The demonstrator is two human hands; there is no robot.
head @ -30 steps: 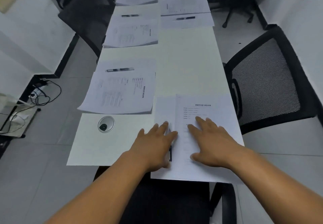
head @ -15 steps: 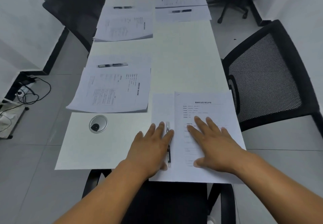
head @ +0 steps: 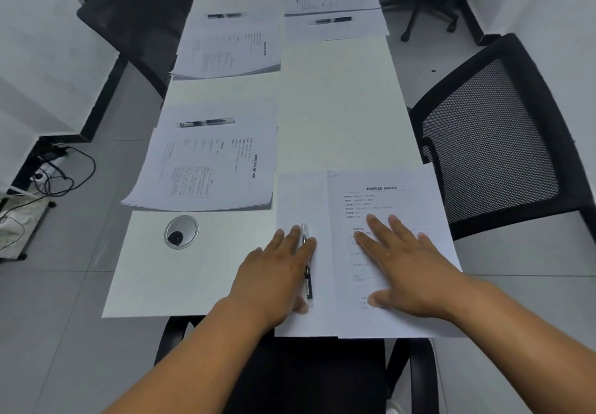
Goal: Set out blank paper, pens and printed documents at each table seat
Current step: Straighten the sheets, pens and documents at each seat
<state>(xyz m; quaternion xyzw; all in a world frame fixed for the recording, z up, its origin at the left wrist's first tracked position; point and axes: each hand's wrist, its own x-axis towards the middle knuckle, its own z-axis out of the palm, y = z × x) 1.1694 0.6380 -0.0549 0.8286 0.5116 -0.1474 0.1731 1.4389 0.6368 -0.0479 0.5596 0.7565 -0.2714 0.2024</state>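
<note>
Forearms reach in from the bottom edge over a black chair seat [head: 306,378] tucked under the near end of the white tabletop [head: 338,116]. At this seat the left hand [head: 274,275] lies flat on a blank sheet [head: 296,197], fingers straight and slightly spread, with a pen [head: 308,284] lying lengthwise under its index finger and thumb side, tip end toward the person. Just beside it, the right hand [head: 409,271] rests palm down on a printed document [head: 387,194], fingers straight and fanned apart, thumb out to the left; neither hand curls round anything. The printed document overlaps the right edge of the blank sheet, and both papers hang slightly past the near table edge.

Left of the hands, a round metal cable grommet [head: 181,232] sits in the bare tabletop. Beyond it, on the left side, is a second printed stack [head: 206,171] turned sideways, overlapping a blank page that carries a second pen [head: 206,122]. A mesh-backed black chair [head: 493,136] stands at the right side of the table. Farther along are more sets of papers, each with a dark pen, on both sides; their text is too blurred to read. Cables [head: 61,171] trail on the floor at far left, and another black chair [head: 135,16] stands by the left side.
</note>
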